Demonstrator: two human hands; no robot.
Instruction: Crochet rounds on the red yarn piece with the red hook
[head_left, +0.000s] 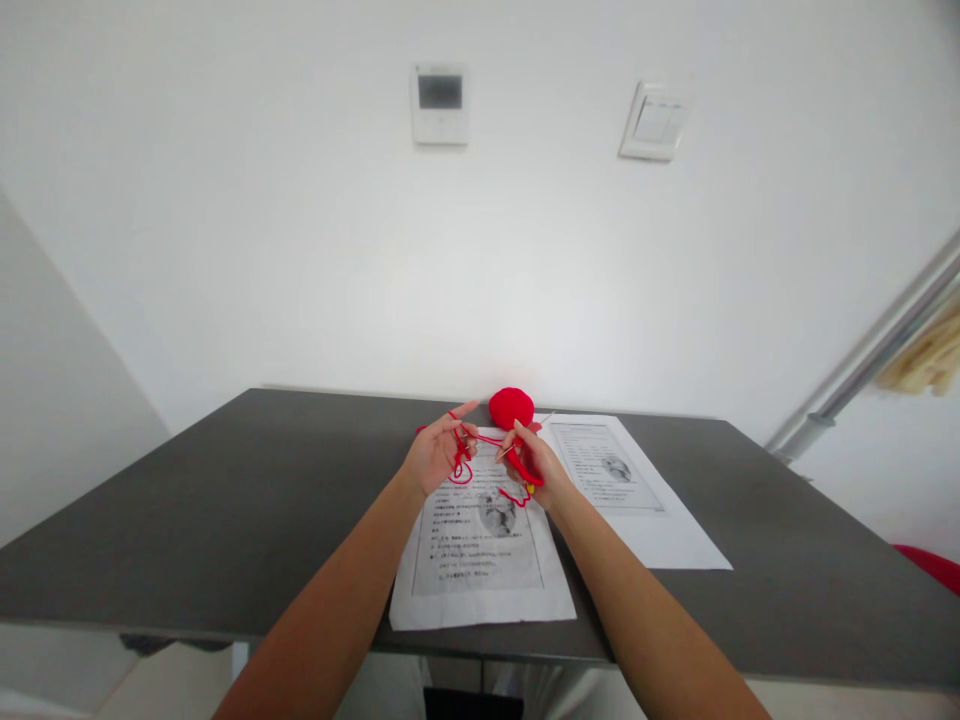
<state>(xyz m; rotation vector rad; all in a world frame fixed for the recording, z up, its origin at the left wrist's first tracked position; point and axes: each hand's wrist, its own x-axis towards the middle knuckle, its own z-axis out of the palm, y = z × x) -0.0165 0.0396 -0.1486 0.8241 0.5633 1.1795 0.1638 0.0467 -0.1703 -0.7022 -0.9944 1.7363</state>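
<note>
Red yarn (460, 470) is wound about the fingers of my left hand (433, 455). Its index finger points out, while the thumb and other fingers close on the strand. My right hand (541, 468) is closed on a red strip of yarn work (520, 466) and a thin crochet hook (508, 450), whose working end is too small to make out. A small yellow piece (530, 489) hangs at the strip's lower end, beside a loose red tail (513, 499). Strands stretch between both hands. Just behind them, a red yarn ball (511, 407) rests near the table's back edge.
Under my hands lies a printed sheet (480, 605), and a second printed sheet (675, 535) is to its right. The dark table (225, 520) meets a white wall bearing a panel (440, 125) and a switch (654, 122). A grey pipe (862, 375) slants at right.
</note>
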